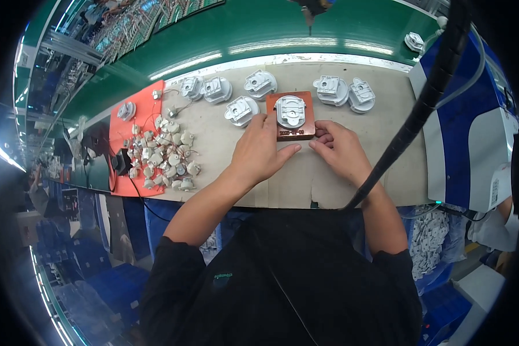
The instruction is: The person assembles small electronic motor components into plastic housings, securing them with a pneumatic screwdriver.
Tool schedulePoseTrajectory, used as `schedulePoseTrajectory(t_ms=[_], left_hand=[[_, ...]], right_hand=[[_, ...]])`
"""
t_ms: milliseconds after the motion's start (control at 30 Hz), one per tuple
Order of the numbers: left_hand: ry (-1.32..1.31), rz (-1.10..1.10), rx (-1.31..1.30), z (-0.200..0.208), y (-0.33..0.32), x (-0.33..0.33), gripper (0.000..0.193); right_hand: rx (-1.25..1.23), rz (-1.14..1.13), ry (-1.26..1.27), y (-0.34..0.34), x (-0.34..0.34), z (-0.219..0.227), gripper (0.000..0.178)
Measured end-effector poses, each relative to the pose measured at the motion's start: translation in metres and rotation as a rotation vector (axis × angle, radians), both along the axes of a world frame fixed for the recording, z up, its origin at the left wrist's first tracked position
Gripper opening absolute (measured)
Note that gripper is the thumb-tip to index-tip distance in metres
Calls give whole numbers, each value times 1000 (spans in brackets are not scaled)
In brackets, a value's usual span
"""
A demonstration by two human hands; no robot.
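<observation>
A white round plastic housing (292, 111) lies on top of a square reddish-brown fixture block (297, 137) in the middle of the bench. Along the block's left side rest the fingers of my left hand (258, 151); its thumb stretches out apart in front of the block, and nothing shows in the grasp. By the block's front right corner is my right hand (341, 150), with the fingers curled in and the thumb close to them. Whatever those fingers may hold is hidden. Just beyond my left hand sits another white housing (241, 111).
More white housings (260, 84) stand along the back, with a pair (361, 96) at right. Small wired motors (166, 151) are heaped on and beside an orange mat (119, 130) at left. A black flexible tube (406, 124) crosses near my right forearm. A blue-and-white machine (461, 135) bounds the right.
</observation>
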State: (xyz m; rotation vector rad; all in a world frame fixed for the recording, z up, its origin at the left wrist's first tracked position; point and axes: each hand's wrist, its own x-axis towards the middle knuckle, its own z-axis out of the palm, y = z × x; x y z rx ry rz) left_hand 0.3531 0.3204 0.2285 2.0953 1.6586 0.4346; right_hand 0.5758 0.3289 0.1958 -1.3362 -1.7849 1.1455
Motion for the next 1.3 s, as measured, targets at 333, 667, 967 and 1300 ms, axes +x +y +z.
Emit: schedulePoseTrajectory(t_ms=[333, 667, 967, 1300], left_hand=[[246, 2, 140, -13, -14, -1, 93], [-62, -73, 142, -22, -21, -12, 79], [582, 269, 63, 20, -2, -159, 23], [372, 17, 13, 35, 13, -185, 36]], right_hand=[[-58, 18, -24, -1, -8, 5, 47], [-101, -9, 152, -8, 4, -25, 51], [-68, -94, -29, -19, 8, 4, 46], [170, 3, -54, -26, -2, 29, 35]])
